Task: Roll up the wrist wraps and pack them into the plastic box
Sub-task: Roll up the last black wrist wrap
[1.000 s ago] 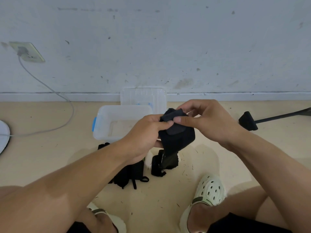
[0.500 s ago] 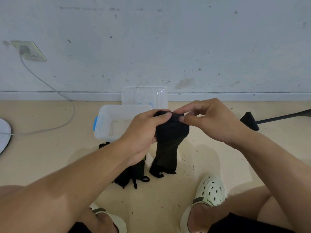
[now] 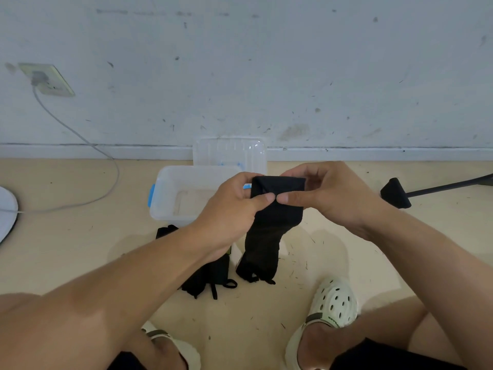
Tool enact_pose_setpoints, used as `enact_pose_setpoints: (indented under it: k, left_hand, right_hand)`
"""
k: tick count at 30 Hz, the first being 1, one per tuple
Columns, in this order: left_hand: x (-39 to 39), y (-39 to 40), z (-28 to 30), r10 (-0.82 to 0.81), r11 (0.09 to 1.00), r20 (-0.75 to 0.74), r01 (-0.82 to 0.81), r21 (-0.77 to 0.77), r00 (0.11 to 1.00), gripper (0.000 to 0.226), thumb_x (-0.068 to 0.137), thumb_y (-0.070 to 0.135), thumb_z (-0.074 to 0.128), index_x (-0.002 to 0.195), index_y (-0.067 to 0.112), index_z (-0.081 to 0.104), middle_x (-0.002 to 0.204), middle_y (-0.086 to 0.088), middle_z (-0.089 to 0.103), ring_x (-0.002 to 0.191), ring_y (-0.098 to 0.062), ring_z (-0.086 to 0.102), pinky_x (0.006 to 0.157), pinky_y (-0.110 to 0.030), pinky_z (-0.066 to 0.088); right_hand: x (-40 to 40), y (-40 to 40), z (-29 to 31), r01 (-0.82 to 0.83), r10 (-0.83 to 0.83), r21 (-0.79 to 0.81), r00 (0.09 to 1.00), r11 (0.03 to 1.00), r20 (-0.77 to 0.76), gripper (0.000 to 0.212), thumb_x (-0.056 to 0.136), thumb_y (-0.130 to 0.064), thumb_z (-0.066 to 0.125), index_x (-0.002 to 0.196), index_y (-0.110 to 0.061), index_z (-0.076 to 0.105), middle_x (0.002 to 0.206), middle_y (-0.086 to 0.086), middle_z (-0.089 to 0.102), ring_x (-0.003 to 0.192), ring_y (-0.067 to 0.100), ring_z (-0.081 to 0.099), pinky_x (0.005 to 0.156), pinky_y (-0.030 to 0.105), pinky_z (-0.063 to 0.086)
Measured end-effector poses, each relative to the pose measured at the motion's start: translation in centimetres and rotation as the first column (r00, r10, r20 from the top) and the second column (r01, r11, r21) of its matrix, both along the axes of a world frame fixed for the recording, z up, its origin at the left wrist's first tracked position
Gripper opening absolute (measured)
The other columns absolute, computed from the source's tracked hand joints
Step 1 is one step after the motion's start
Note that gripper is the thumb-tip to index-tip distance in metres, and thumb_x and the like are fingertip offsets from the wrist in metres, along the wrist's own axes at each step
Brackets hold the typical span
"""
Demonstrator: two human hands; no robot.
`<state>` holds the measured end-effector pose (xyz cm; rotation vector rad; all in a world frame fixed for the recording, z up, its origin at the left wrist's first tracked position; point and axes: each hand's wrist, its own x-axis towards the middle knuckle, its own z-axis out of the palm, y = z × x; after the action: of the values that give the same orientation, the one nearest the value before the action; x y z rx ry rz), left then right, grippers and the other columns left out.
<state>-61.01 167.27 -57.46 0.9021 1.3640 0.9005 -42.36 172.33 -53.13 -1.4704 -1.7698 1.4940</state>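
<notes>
A black wrist wrap (image 3: pixel 269 228) hangs between both hands, its upper end folded over at the top and its lower end touching the floor. My left hand (image 3: pixel 229 209) and my right hand (image 3: pixel 325 193) pinch that upper end, thumbs meeting at the front. Behind them the clear plastic box (image 3: pixel 170 198) with blue clips stands open on the floor and looks bare inside. A second black wrist wrap (image 3: pixel 210 276) lies loose on the floor under my left forearm, partly hidden.
The box's clear lid (image 3: pixel 229 153) leans against the wall behind it. A black stand foot (image 3: pixel 394 193) reaches in from the right. A grey cable (image 3: pixel 88 145) runs from a wall socket (image 3: pixel 45 80) to a white disc (image 3: pixel 6 212) at left. My cream clogs (image 3: pixel 333 305) are below.
The bundled wrap has unrolled and now hangs long down to the floor. Both hands have moved to its top edge, thumbs side by side.
</notes>
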Motion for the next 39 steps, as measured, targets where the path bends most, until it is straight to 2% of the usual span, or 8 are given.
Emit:
enact_pose_setpoints:
  k: [2, 4, 9, 17, 22, 26, 28, 39]
  left_hand:
    - [0.1, -0.1, 0.0, -0.015, 0.999, 0.025, 0.016, -0.03, 1.0, 0.025, 0.1, 0.02, 0.067, 0.125, 0.022, 0.068, 0.117, -0.003, 0.076, 0.114, -0.025, 0.071, 0.106, -0.05, 0.053]
    - [0.4, -0.3, 0.5, -0.032, 0.997, 0.1, 0.038, -0.066, 0.995, 0.022, 0.102, 0.021, 0.063, 0.123, 0.021, 0.071, 0.117, -0.005, 0.077, 0.113, -0.023, 0.072, 0.107, -0.048, 0.053]
    - [0.7, -0.3, 1.4, -0.03, 0.986, 0.245, 0.069, -0.151, 0.969, 0.039, 0.104, 0.045, 0.054, 0.124, 0.016, 0.071, 0.116, -0.008, 0.078, 0.111, -0.021, 0.074, 0.104, -0.04, 0.054]
    - [0.4, 0.0, 1.3, 0.116, 0.987, 0.328, -0.072, -0.143, 0.938, 0.024, 0.101, 0.017, 0.064, 0.122, 0.007, 0.07, 0.12, -0.016, 0.074, 0.111, -0.026, 0.073, 0.089, -0.033, 0.061]
    - [0.2, 0.1, 1.2, 0.112, 0.994, 0.254, -0.104, -0.045, 0.961, 0.031, 0.097, 0.015, 0.069, 0.127, 0.017, 0.067, 0.122, -0.014, 0.073, 0.11, -0.024, 0.073, 0.096, -0.038, 0.059]
    - [-0.4, 0.3, 1.3, 0.125, 0.991, 0.188, -0.13, 0.012, 0.974, 0.031, 0.095, 0.015, 0.073, 0.123, 0.026, 0.068, 0.117, -0.01, 0.075, 0.109, -0.025, 0.073, 0.099, -0.044, 0.058]
    - [-0.6, 0.3, 1.5, 0.131, 0.989, 0.172, -0.14, 0.039, 0.976, 0.031, 0.094, 0.014, 0.074, 0.122, 0.027, 0.068, 0.114, -0.01, 0.076, 0.105, -0.024, 0.075, 0.095, -0.042, 0.06]
    - [-0.6, 0.1, 1.4, 0.125, 0.985, -0.02, -0.122, 0.119, 0.992, 0.021, 0.088, 0.018, 0.08, 0.109, 0.02, 0.076, 0.104, -0.002, 0.079, 0.101, -0.018, 0.075, 0.091, -0.034, 0.06]
  right_hand:
    - [0.0, 0.0, -0.2, 0.013, -0.015, 0.07, 1.0, 0.997, 0.027, 0.021, 0.076, -0.021, 0.09, 0.093, -0.027, 0.08, 0.093, 0.007, 0.078, 0.092, 0.032, 0.072, 0.087, 0.046, 0.059]
    - [0.0, -0.2, -0.4, 0.028, -0.032, 0.133, 0.999, 0.991, 0.031, 0.018, 0.076, -0.022, 0.091, 0.09, -0.028, 0.08, 0.091, 0.008, 0.077, 0.089, 0.036, 0.068, 0.085, 0.049, 0.058]
    - [-0.5, -0.9, -0.8, 0.073, -0.069, 0.226, 0.997, 0.971, -0.025, 0.019, 0.076, -0.013, 0.09, 0.078, -0.026, 0.077, 0.078, -0.003, 0.076, 0.078, 0.024, 0.068, 0.072, 0.035, 0.057]
    - [-0.8, -0.7, -1.1, 0.077, -0.068, 0.259, 0.997, 0.963, -0.044, 0.029, 0.078, -0.008, 0.085, 0.082, -0.036, 0.08, 0.086, -0.005, 0.075, 0.083, 0.023, 0.067, 0.084, 0.041, 0.058]
    - [-0.4, 0.0, -0.5, 0.013, -0.004, 0.173, 0.998, 0.985, -0.055, 0.034, 0.081, -0.012, 0.083, 0.1, -0.04, 0.082, 0.087, 0.004, 0.076, 0.091, 0.035, 0.069, 0.087, 0.044, 0.058]
    - [0.2, 0.2, 0.3, -0.101, 0.103, 0.029, 0.991, 0.994, -0.084, 0.039, 0.083, -0.013, 0.083, 0.117, -0.029, 0.077, 0.089, -0.013, 0.078, 0.081, 0.007, 0.072, 0.076, 0.011, 0.05]
    - [0.3, 0.0, 0.5, -0.099, 0.1, 0.018, 0.986, 0.995, -0.132, 0.032, 0.086, -0.014, 0.08, 0.117, -0.024, 0.077, 0.092, -0.01, 0.08, 0.083, 0.003, 0.074, 0.073, 0.006, 0.049]
    - [-0.2, 0.0, -0.5, -0.023, 0.027, 0.033, 0.989, 0.999, -0.149, 0.013, 0.093, -0.015, 0.073, 0.104, -0.018, 0.08, 0.095, 0.003, 0.081, 0.091, 0.021, 0.077, 0.078, 0.022, 0.06]
